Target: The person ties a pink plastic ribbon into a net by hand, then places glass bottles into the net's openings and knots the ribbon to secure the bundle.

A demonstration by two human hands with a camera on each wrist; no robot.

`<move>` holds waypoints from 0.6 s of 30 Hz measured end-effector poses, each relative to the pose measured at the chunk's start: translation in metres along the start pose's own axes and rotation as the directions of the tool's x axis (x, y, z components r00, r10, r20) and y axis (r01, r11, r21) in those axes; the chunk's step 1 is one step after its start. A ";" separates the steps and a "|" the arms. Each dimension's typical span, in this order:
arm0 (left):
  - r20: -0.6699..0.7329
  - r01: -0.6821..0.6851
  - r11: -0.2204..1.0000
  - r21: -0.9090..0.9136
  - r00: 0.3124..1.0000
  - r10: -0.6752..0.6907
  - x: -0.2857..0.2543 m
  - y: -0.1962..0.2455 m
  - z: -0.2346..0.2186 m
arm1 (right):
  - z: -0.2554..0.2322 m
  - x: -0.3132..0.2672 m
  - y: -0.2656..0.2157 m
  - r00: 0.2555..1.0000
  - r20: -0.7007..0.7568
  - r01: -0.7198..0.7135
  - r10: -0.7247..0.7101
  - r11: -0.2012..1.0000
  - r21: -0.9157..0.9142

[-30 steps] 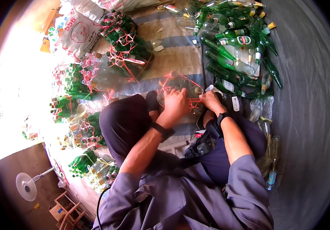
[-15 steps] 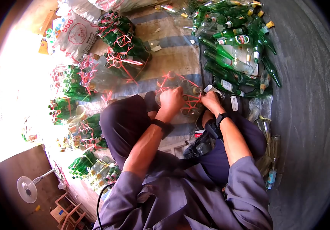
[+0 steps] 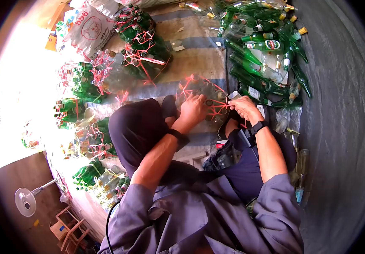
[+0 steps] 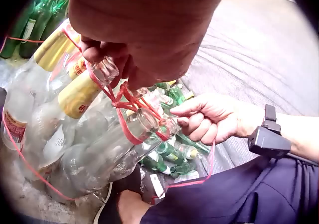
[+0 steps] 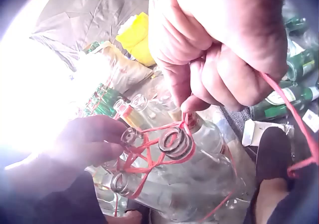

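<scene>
Between the person's legs stands a bundle of clear glass bottles (image 4: 89, 164), their necks laced together with pink string (image 5: 162, 159). The left hand (image 3: 194, 109) grips a bottle neck in the bundle, its fingers curled at the mouth in the left wrist view. At the bundle's right edge, the right hand (image 3: 246, 108) pinches the string between thumb and curled fingers, close beside a bottle mouth (image 5: 175, 142). From the back of that fist a loose length of string (image 5: 294, 114) trails down toward the leg. Gold foil (image 4: 76, 98) wraps some of the necks.
Loose green bottles (image 3: 267, 46) lie in a heap at the upper right. Tied bundles of green bottles (image 3: 138, 38) stand to the left, near a printed white sack (image 3: 89, 31). A fan (image 3: 25, 202) is at the lower left. Dark sheeting (image 3: 339, 127) covers the right side.
The right hand has moved a little outward to the right from the bundle and turned, drawing the string with it. My left hand stays at the bottle necks. The view has shifted slightly.
</scene>
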State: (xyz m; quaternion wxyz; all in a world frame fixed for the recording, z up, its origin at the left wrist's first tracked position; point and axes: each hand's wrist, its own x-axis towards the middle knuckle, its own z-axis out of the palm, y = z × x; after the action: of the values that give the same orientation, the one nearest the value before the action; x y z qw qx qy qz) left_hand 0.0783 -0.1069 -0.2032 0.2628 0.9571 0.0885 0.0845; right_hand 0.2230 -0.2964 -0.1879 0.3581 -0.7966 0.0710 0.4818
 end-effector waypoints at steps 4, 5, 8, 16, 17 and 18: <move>-0.002 -0.073 0.997 -0.030 0.997 0.073 -0.010 0.008 -0.009 | 0.008 -0.012 0.001 0.990 -0.072 0.122 -0.121 0.992 0.021; 0.009 -0.112 0.992 -0.059 0.994 0.113 -0.015 0.010 -0.009 | 0.013 -0.010 0.004 0.977 -0.100 0.193 -0.189 0.980 0.037; -0.014 -0.122 0.992 0.018 0.992 0.122 -0.023 0.013 -0.009 | 0.020 -0.009 0.008 0.964 -0.081 0.258 -0.254 0.965 0.050; 0.023 -0.059 0.998 0.014 0.998 0.059 -0.025 0.014 -0.005 | 0.026 -0.013 0.013 0.982 0.003 0.188 -0.191 0.970 0.151; 0.005 -0.067 0.996 0.054 0.998 0.067 -0.025 0.014 -0.004 | 0.029 -0.013 0.012 0.988 -0.001 0.153 -0.155 0.971 0.182; -0.012 -0.073 0.993 0.093 0.997 0.075 -0.026 0.015 -0.004 | 0.030 -0.015 0.011 0.993 -0.004 0.116 -0.118 0.971 0.211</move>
State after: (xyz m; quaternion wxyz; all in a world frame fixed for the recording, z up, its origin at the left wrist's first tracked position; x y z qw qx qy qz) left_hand 0.0544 -0.1228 -0.1954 0.2143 0.9701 0.0588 0.0976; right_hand 0.1884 -0.2886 -0.1902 0.4685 -0.7550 0.0730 0.4530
